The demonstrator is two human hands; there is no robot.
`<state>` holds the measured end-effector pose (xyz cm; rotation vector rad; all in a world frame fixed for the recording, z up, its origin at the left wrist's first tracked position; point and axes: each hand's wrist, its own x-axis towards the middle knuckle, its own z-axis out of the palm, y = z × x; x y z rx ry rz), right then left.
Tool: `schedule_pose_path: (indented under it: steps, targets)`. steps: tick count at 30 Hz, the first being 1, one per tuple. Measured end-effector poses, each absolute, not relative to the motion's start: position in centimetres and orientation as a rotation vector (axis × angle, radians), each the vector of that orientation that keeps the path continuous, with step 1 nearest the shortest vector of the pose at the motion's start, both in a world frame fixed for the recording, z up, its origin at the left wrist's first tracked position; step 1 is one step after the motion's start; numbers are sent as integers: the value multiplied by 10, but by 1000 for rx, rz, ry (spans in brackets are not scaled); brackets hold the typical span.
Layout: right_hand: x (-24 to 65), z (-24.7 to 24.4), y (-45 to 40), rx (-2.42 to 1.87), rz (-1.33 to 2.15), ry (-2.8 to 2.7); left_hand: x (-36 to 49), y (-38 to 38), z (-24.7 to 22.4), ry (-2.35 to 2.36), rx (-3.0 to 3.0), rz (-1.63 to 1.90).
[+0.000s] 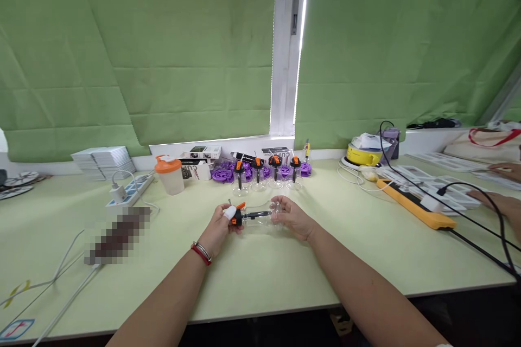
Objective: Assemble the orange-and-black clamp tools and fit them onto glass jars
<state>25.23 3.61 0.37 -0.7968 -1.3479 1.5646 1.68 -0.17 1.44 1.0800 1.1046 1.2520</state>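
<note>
On the pale green worktop (260, 276), far to the left of the clear cup device, a stack of white cards (103, 161) sits by the wall, and nearer in a white power strip (128, 192) lies with a charger plugged into it. Closer still to the device stands a frosted shaker bottle (169, 174) with an orange lid. The left hand (222, 227), a red band at its wrist and a white wrap on one finger, is clenched around the black-and-orange end of the clear cup device (256, 214), which lies sideways just above the worktop, held between both hands. The right hand (293, 218) is grasping the clear, rounded end of the same device. Behind the device, toward the wall, a row of clear cups with orange-and-black tops (266, 173) stands upright among purple parts (223, 174). Well to the right of the device a yellow pot (362, 155) sits near the wall, an orange tool (415, 207) lies flat, and another person's hand (494, 203) rests at the edge.
</note>
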Motion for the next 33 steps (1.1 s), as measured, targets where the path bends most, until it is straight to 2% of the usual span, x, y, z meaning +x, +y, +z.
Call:
schedule_pose_path:
  steps: [11, 21, 26, 33]
  targets:
    - [245, 4, 29, -778, 1223, -1647, 19, -1, 11, 1151, 1014, 1059]
    - [243, 1, 25, -790, 1024, -1812, 17, -2, 8, 1269, 1063, 1105]
    - [245, 5, 25, -807, 1100, -1774, 22, -6, 10, 1351, 1147, 1125]
    - [241, -4, 33, -1027, 1442, -1610, 28, -9, 4, 1317, 1328, 1209]
